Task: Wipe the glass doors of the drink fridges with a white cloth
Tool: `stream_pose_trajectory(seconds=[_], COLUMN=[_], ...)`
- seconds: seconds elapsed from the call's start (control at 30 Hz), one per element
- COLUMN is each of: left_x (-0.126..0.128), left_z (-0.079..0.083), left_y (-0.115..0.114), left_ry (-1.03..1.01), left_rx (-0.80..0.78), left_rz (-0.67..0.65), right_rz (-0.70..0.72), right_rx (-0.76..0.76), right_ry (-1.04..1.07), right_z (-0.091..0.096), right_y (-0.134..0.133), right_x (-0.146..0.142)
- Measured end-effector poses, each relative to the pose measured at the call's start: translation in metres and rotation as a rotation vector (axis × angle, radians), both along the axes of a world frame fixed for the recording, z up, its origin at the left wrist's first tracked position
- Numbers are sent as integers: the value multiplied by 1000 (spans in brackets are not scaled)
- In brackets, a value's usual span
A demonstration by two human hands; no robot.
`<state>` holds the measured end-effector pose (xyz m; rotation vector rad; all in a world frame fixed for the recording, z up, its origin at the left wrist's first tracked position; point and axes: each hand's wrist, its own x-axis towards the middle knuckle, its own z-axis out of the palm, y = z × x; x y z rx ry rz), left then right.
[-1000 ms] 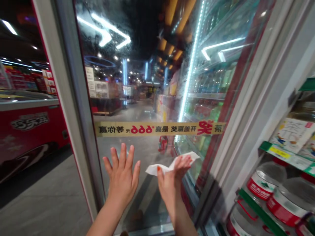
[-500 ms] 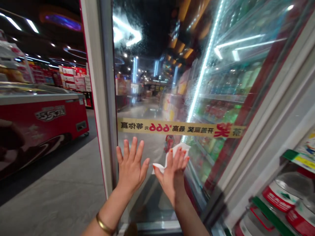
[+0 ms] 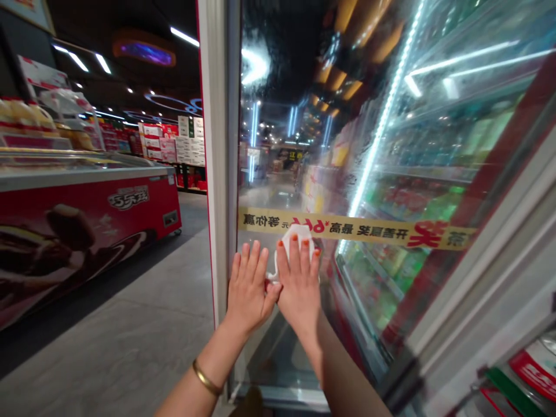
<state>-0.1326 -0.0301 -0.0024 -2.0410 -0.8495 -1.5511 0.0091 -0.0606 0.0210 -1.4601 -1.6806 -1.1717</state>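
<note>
A glass fridge door (image 3: 278, 347) stands in front of me, with a yellow strip of mirrored lettering (image 3: 373, 229) across it. My left hand (image 3: 249, 292) lies open against the glass near the door's left frame, a gold bangle (image 3: 206, 377) on its wrist. Just right of it, my right hand (image 3: 299, 284) holds a white tissue (image 3: 299, 231) against the pane, its fingers stretched over it. The tissue's top edge overlaps the lettered strip, and most of the rest is hidden under the palm. The two thumbs are close together, perhaps touching.
To the left, a red chest freezer (image 3: 143, 217) stands on the grey floor (image 3: 130, 336). Shelved bottles (image 3: 434, 200) show through the glass at right. Large bottles with red labels (image 3: 538, 365) sit on a rack at lower right. Stacked cartons (image 3: 191, 142) stand farther back.
My right hand has slid the tissue left across the glass, up beside my left hand, and the tissue now covers part of the strip. The view has shifted left.
</note>
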Motion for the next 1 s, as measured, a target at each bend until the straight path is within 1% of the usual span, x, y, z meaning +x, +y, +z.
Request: stream_pose_trajectory(seconds=[0.03,0.1,0.13,0.17,0.2,0.23,0.3,0.33,0.37,0.4,0.43,0.47,0.5,0.57,0.6,0.63,0.67,0.7,0.73,0.8,0.83,0.87,0.9,0.93,0.97,1.0], left_x=[-1,-3,-4,-4,-3,-2,2,4,5,6,7,7,7,7,9,11,14,17,21,27,29,30,31,30,29,27], left_z=[0,-1,-2,-2,-3,-4,-5,-6,-7,-8,-8,-8,-7,-3,-1,3,7,12,16,23,25,25,25,24,22,21], left_y=[1,2,2,2,2,2,3,4,5,5,6,5,5,0,-3,-6,-9,-12,-14,-14,-13,-11,-9,-7,-5,-4], left_ry=[-1,7,15,22,27,32,33,27,18,7,-1,-4,-3,-3,-18,-43,-64,-79,-85,-75,-66,-63,-67,-67,-63,-54], left_rx=[-12,-42,-56,-68,-77,-85,-93,-92,-86,-81,-79,-80,-82,-83,-83,-84,-90,-99,-107,-94,-77,-60,-43,-34,-31,-31], left_rz=[-3,-10,-14,-16,-14,-8,17,33,49,62,69,72,70,62,56,50,43,36,34,49,60,66,64,54,40,29], right_rz=[14,-11,-47,-88,-123,-143,-136,-110,-74,-37,-11,-2,-10,-75,-114,-142,-159,-166,-158,-103,-59,-12,32,62,71,60], right_rx=[-9,30,63,101,143,186,222,199,151,94,44,10,2,45,83,118,146,164,169,122,75,21,-32,-71,-89,-84], right_ry=[-21,15,73,145,219,279,325,298,239,164,95,49,34,113,179,238,281,301,290,190,115,38,-30,-75,-90,-75], right_z=[17,47,56,57,50,38,5,-9,-17,-17,-9,5,24,59,70,73,68,56,38,2,-10,-15,-12,0,16,34], right_y=[4,7,5,3,-1,-5,-9,-9,-8,-6,-3,-1,0,-3,-7,-12,-17,-22,-26,-29,-28,-26,-22,-19,-15,-13], right_x=[-4,7,18,30,40,47,46,40,32,23,17,16,21,47,63,79,92,100,102,87,74,60,47,39,36,40])
